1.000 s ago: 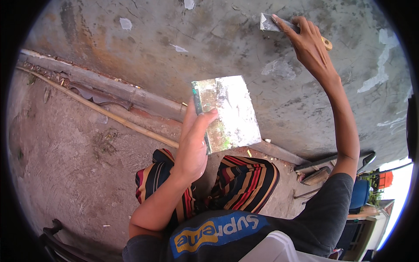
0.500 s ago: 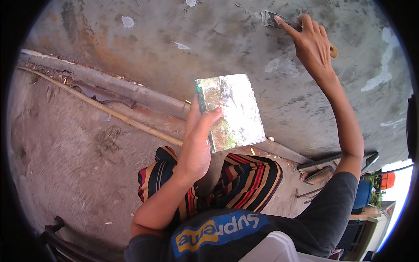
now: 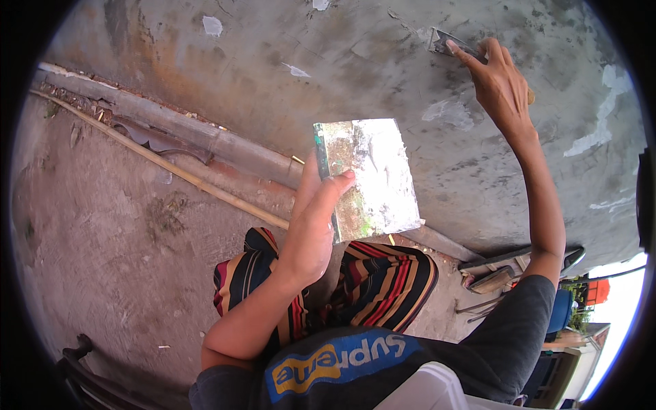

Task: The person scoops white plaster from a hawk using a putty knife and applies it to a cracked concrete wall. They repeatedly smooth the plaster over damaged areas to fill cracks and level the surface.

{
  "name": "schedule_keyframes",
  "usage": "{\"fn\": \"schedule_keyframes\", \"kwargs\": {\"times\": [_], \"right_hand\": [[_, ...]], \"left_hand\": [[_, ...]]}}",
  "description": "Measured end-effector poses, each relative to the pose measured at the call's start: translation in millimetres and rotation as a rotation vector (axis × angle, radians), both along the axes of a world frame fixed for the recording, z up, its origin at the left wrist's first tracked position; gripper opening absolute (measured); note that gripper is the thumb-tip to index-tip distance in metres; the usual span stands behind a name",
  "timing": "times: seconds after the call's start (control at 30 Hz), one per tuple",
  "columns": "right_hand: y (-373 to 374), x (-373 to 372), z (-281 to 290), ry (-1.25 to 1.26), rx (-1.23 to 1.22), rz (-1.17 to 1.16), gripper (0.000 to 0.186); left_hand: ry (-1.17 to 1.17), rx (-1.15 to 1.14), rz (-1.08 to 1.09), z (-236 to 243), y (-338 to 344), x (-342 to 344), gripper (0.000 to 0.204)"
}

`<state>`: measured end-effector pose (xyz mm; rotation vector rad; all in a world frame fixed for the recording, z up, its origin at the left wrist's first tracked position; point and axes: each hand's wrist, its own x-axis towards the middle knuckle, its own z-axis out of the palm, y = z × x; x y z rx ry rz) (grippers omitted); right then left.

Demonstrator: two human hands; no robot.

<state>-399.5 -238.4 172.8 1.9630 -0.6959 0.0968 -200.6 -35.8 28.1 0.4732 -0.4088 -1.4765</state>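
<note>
My left hand grips a flat rectangular board by its left edge, thumb on top. White putty covers most of the board; its left strip is bare, brownish and stained green. Out at the upper right, my right hand is closed around a putty knife, thumb pressed along the metal blade. The blade's end lies against the grey plastered wall, and a bit of the handle shows behind the hand. White putty patches mark the wall near that hand.
A long bamboo pole lies on the ground beside the wall's concrete ledge. Dark curved metal stands at lower left. Wooden pieces lie by the wall at right, with a blue barrel beyond.
The wall and ground have shifted slightly in view. My right hand and the putty knife appear a little lower and further right. Both hands keep their holds.
</note>
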Motion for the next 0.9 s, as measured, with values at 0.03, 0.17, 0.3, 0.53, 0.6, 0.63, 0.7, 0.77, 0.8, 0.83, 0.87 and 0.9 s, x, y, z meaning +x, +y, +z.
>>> {"fn": "schedule_keyframes", "kwargs": {"times": [0.03, 0.17, 0.3, 0.53, 0.6, 0.63, 0.7, 0.77, 0.8, 0.83, 0.87, 0.9], "right_hand": [[0.8, -1.7, 4.1, -0.009, 0.003, -0.002, 0.063], [9.2, -8.5, 16.5, -0.019, 0.015, -0.103, 0.063], [16.3, -8.0, 14.8, -0.034, 0.055, -0.059, 0.063], [-4.6, 1.4, -0.1, -0.006, -0.014, -0.005, 0.062], [-2.4, -4.3, 0.0, -0.048, 0.005, -0.008, 0.061], [0.8, -5.1, 1.0, -0.075, -0.003, -0.020, 0.060], [10.2, -7.1, 1.3, -0.130, -0.020, -0.047, 0.058], [18.1, -5.0, 2.4, -0.158, -0.009, -0.026, 0.057], [18.7, -3.2, 1.9, -0.173, -0.003, -0.017, 0.057], [17.6, -3.0, 1.1, -0.152, 0.013, -0.003, 0.057], [12.8, -0.3, -0.6, -0.132, 0.029, 0.012, 0.057], [6.8, 0.8, -1.6, -0.113, 0.047, 0.027, 0.057]], "left_hand": [[-0.002, -0.013, -0.005, 0.5, 1.0, 2.1, 0.046], [-0.015, -0.037, -0.015, 3.6, 4.5, 6.7, 0.043], [-0.021, -0.025, -0.011, 7.1, 3.0, 5.9, 0.043], [-0.016, -0.024, -0.028, 7.0, 2.5, 2.7, 0.043], [-0.023, -0.017, 0.000, 5.9, 3.4, 3.5, 0.043], [-0.021, -0.021, -0.002, 6.0, 4.3, 5.4, 0.044], [-0.018, -0.030, -0.011, 5.7, 5.3, 8.9, 0.044], [-0.021, -0.015, 0.001, 8.3, 6.0, 8.9, 0.044], [-0.023, -0.007, 0.006, 9.3, 5.7, 8.9, 0.044], [-0.014, -0.010, 0.001, 9.5, 4.3, 7.2, 0.044], [-0.006, -0.013, -0.003, 9.5, 2.7, 5.9, 0.044], [0.003, -0.014, -0.006, 10.0, 1.4, 4.6, 0.044]]}}
